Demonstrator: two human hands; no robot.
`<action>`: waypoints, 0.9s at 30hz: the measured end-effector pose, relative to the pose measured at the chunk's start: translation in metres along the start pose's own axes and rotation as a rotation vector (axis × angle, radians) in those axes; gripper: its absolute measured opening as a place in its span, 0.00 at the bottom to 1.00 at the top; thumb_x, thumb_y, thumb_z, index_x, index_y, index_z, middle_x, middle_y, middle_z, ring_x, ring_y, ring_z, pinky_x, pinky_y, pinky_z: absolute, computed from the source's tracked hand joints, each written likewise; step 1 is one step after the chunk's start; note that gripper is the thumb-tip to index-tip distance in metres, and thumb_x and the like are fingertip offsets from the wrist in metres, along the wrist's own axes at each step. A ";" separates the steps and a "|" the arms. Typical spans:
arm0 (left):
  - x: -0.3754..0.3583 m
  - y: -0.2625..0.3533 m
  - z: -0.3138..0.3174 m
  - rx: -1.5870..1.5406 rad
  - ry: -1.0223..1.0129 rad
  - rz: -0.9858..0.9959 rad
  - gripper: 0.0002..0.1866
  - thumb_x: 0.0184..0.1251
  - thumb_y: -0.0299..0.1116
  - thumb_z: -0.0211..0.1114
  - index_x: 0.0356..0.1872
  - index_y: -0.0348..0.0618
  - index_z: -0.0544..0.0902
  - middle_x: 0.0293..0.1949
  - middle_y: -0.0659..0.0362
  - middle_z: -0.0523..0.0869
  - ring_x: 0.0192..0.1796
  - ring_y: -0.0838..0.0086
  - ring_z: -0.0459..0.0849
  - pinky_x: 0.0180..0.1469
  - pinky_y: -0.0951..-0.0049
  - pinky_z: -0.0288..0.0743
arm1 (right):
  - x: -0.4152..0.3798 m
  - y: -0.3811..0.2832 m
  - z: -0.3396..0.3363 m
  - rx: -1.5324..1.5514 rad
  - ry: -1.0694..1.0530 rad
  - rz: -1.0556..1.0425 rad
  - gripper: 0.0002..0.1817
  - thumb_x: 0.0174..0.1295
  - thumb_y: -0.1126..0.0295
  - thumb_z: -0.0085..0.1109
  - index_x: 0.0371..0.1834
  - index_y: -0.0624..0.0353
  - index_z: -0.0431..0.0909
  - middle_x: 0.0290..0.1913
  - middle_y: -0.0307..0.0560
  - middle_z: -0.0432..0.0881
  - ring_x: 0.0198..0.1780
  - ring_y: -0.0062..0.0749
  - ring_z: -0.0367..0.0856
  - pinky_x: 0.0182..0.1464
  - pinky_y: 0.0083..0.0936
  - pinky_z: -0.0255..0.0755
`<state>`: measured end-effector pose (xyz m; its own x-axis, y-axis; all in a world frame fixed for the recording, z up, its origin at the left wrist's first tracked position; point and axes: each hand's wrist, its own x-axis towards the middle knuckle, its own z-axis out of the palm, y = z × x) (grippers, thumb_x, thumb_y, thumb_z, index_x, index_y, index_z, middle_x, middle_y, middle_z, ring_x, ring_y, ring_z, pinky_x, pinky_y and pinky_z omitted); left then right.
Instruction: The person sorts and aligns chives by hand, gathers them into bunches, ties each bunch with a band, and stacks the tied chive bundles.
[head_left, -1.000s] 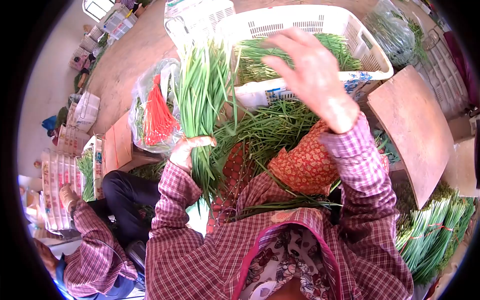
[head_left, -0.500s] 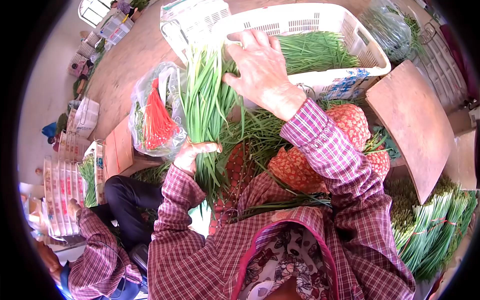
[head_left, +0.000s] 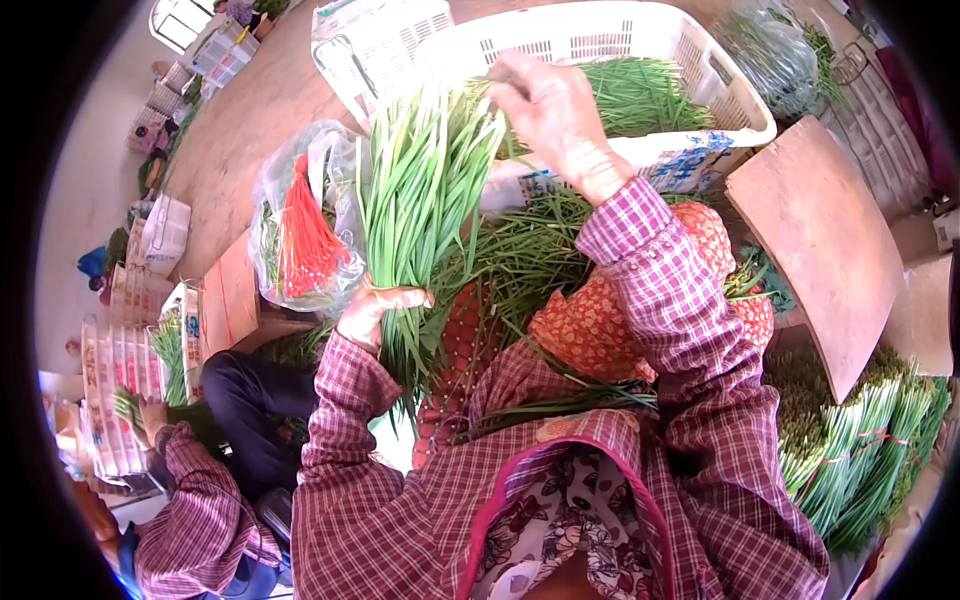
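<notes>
My left hand (head_left: 378, 308) is wrapped round the lower part of an upright bunch of long green stalks (head_left: 415, 200). Beside the bunch's pale upper ends is my right hand (head_left: 550, 105), its fingers bent and blurred, so what they hold, if anything, is unclear. Behind it, a white plastic basket (head_left: 600, 150) holds more green stalks (head_left: 640, 95). Loose stalks (head_left: 535, 255) lie over my lap near a red patterned cloth (head_left: 590, 335). Left of the bunch, red ties (head_left: 306, 240) hang on a clear plastic bag (head_left: 345, 170).
A brown board (head_left: 815, 240) leans at the right, above tied green bundles (head_left: 860, 455). A co-worker's plaid sleeve (head_left: 205, 510) and a hand with stalks are at the lower left. White crates (head_left: 120, 380) stand at the far left; a plastic bag of greens (head_left: 775, 65) is upper right.
My right hand has moved right, away from the bunch, and its fingers have drawn together. The bunch's top spreads wider to the right. Green stalks now show in the co-worker's hand.
</notes>
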<state>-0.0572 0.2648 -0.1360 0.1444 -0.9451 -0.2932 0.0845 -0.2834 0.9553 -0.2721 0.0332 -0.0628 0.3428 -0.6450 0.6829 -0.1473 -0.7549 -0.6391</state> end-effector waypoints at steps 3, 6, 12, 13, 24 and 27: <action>0.000 -0.010 -0.009 -0.013 -0.028 0.029 0.13 0.47 0.32 0.70 0.34 0.33 0.86 0.33 0.50 0.88 0.38 0.67 0.86 0.46 0.68 0.78 | 0.009 0.009 -0.027 0.038 0.093 0.079 0.08 0.63 0.63 0.60 0.38 0.53 0.82 0.25 0.45 0.83 0.25 0.29 0.81 0.32 0.31 0.75; -0.003 -0.018 -0.019 0.013 0.031 0.009 0.13 0.49 0.33 0.69 0.33 0.33 0.87 0.34 0.50 0.88 0.38 0.67 0.86 0.47 0.68 0.78 | 0.022 0.049 -0.076 0.134 0.107 0.202 0.12 0.64 0.59 0.61 0.43 0.54 0.82 0.33 0.37 0.85 0.33 0.20 0.82 0.37 0.21 0.77; -0.001 -0.018 -0.025 -0.080 0.045 0.072 0.18 0.48 0.21 0.70 0.44 0.32 0.82 0.32 0.51 0.88 0.35 0.66 0.88 0.45 0.66 0.82 | -0.022 0.022 -0.093 -0.693 -0.469 0.128 0.14 0.65 0.53 0.57 0.47 0.47 0.82 0.44 0.41 0.86 0.43 0.33 0.83 0.49 0.36 0.77; -0.001 -0.013 -0.019 -0.055 0.072 0.065 0.17 0.48 0.21 0.70 0.44 0.32 0.82 0.32 0.52 0.88 0.35 0.67 0.88 0.45 0.66 0.82 | -0.026 0.013 -0.084 -0.699 -0.343 -0.017 0.15 0.64 0.52 0.58 0.48 0.46 0.82 0.47 0.42 0.84 0.46 0.35 0.82 0.51 0.37 0.76; -0.003 0.005 0.006 -0.041 0.099 0.014 0.25 0.47 0.19 0.72 0.50 0.38 0.80 0.37 0.55 0.87 0.36 0.68 0.88 0.43 0.68 0.82 | -0.010 -0.017 0.005 -0.112 -0.160 -0.054 0.17 0.59 0.54 0.61 0.41 0.56 0.84 0.47 0.51 0.81 0.50 0.44 0.76 0.60 0.42 0.66; -0.002 -0.002 -0.002 -0.074 0.058 0.031 0.25 0.47 0.20 0.73 0.51 0.37 0.79 0.36 0.55 0.87 0.36 0.67 0.88 0.43 0.68 0.82 | -0.001 -0.005 -0.022 0.129 0.016 0.137 0.14 0.59 0.58 0.63 0.36 0.58 0.85 0.46 0.50 0.84 0.50 0.41 0.81 0.56 0.34 0.72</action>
<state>-0.0560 0.2672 -0.1375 0.2048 -0.9416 -0.2674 0.1518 -0.2394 0.9590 -0.2921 0.0354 -0.0525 0.3128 -0.7432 0.5915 -0.0712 -0.6393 -0.7656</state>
